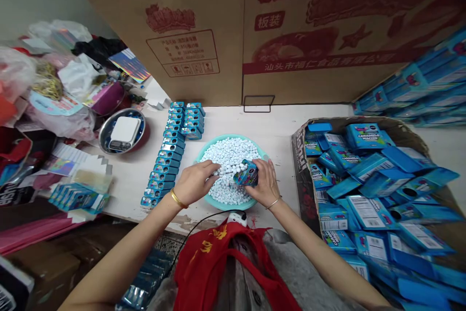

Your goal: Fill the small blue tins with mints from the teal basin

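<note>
A teal basin (pixel 233 206) full of small white candy-like pieces (pixel 233 149) sits on the table in front of me. My left hand (pixel 194 181) pinches the end of a thin, dark-edged scoop (pixel 229 172) that carries white pieces. The scoop reaches across the basin to the mouth of a small blue box (pixel 247 173). Wrapped around that box is my right hand (pixel 265 182), keeping it tilted over the basin with its opening toward the scoop. The scoop's full shape is hard to make out beneath the pieces.
Blue boxes (pixel 165 169) stand in rows left of the basin. A carton (pixel 304 189) heaped with blue boxes is on the right. Large cardboard boxes (pixel 204 10) wall the back. Farther left, a metal bowl (pixel 141 139) holds a white scale (pixel 125 131); a black cable (pixel 204 219) crosses the front edge.
</note>
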Tool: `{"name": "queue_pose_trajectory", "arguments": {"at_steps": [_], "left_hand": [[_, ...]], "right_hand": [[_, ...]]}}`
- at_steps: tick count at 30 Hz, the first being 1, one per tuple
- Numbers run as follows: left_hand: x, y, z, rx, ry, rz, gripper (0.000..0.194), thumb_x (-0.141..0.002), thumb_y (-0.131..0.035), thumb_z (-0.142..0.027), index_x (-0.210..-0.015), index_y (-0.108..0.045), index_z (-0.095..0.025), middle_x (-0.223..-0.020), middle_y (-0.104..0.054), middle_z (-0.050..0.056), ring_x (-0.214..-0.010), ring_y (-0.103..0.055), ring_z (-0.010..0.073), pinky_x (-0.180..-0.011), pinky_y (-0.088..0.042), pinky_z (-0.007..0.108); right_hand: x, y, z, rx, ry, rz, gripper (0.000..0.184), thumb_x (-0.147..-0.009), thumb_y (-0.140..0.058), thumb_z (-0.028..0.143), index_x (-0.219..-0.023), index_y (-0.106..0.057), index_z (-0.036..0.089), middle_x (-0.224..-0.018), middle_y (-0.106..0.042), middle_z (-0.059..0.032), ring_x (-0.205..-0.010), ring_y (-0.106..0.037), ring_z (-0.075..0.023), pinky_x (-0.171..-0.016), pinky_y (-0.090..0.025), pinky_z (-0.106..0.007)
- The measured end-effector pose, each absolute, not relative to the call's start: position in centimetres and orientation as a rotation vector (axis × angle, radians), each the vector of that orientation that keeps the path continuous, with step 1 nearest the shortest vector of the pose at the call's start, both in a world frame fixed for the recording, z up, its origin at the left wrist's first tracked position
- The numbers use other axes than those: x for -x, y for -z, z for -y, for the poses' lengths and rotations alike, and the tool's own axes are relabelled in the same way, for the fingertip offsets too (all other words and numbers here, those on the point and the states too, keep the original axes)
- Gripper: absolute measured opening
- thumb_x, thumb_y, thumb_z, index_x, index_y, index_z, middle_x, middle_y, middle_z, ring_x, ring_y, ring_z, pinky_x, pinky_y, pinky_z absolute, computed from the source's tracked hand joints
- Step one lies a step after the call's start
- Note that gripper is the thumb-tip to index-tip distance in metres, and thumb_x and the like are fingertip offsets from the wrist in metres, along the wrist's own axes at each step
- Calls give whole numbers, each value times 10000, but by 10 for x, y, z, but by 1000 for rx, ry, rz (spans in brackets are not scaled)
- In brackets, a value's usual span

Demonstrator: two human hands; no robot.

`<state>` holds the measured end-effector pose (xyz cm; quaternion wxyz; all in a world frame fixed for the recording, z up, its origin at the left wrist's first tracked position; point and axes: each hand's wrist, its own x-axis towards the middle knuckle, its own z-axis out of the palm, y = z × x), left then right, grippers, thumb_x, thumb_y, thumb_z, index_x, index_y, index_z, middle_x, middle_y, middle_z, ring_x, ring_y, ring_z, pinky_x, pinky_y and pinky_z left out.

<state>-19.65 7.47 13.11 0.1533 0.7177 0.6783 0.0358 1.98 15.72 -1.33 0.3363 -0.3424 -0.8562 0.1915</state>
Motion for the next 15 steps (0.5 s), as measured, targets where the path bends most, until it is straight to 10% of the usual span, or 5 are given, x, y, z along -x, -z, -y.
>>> {"name": "queue_pose_trajectory", "arguments": {"at_steps": [15], "left_hand": [[191, -152, -69, -1995, 28, -2177, 172, -914, -445, -262, -1005, -582, -214, -899, -591, 56, -839, -585, 207, -735, -452, 303]], "right_hand": [[-19, 15, -156, 886, -635, 2167, 798, -707, -684, 403, -1364, -272, 218, -1349, -436, -151, -1272, -416, -331, -1080, -311, -612]]}}
